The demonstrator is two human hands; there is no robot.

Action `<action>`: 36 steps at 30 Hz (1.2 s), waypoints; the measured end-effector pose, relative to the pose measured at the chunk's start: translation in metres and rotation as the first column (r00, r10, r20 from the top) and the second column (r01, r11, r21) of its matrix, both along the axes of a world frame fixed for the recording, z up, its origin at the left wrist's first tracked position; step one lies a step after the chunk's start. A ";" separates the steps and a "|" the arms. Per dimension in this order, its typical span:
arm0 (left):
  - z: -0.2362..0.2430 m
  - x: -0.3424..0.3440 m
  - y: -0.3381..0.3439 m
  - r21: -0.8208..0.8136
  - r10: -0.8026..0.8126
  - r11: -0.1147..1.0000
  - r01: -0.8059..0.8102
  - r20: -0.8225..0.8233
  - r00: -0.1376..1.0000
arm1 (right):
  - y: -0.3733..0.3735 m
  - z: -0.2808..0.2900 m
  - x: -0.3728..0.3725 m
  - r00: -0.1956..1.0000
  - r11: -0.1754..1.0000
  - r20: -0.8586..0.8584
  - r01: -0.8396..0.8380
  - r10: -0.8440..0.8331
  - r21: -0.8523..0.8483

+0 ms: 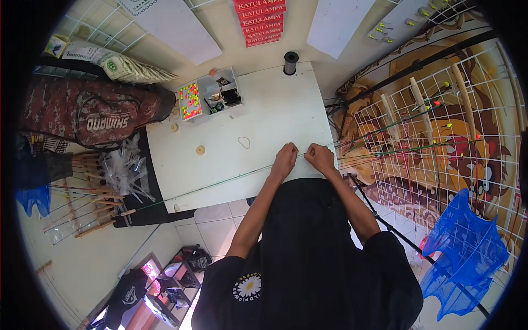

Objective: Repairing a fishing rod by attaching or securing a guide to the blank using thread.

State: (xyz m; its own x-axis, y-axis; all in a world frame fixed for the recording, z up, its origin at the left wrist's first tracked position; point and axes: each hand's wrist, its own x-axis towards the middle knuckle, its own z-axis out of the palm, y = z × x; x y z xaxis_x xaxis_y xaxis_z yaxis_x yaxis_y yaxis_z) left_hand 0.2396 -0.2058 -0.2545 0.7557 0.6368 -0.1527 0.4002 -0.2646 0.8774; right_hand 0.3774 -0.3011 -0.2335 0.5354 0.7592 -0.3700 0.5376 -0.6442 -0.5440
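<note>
Both hands are close together over the near right part of the white table (269,115). My left hand (285,159) is closed, its fingertips pinched on a thin green fishing rod (220,182). Just to its right, my right hand (320,158) is closed in a pinch on the same rod. The rod slants across the table from a light wooden handle (128,212) beyond the left edge and runs out past the right edge. Any fine line between the fingertips is too small to make out. A loop of pale cord (243,142) lies left of my hands.
A white compartment box (204,87) with bright small pieces stands at the back left, near a wooden ring (200,149). A dark spool (290,63) is at the back right corner. Beyond the right edge are a white wire grid (407,132) with rods and blue netting (462,253).
</note>
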 end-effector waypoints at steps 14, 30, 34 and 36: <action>0.026 -0.004 0.000 0.138 -0.138 0.983 0.120 0.129 0.982 | 0.017 0.051 0.007 0.995 0.991 0.069 -0.068 0.076 -0.117; 0.052 0.007 0.006 0.115 -0.159 0.984 0.139 0.195 0.968 | 0.038 0.079 0.044 0.975 0.928 0.028 -0.201 0.221 -0.315; 0.058 0.007 0.001 0.185 -0.176 0.973 0.141 0.190 0.966 | 0.040 0.076 0.048 0.975 0.922 0.000 -0.210 0.222 -0.324; 0.067 0.007 0.000 0.275 -0.198 0.948 0.159 0.120 0.973 | 0.040 0.076 0.048 0.974 0.921 0.001 -0.214 0.227 -0.326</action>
State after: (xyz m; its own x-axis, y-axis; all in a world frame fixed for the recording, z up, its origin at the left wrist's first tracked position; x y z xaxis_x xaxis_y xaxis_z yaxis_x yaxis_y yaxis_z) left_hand 0.2465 -0.2061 -0.1880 0.8621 0.4922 0.1207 0.1994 -0.5484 0.8121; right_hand 0.4258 -0.2607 -0.1577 0.3865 0.7032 -0.5967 0.7025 -0.6437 -0.3036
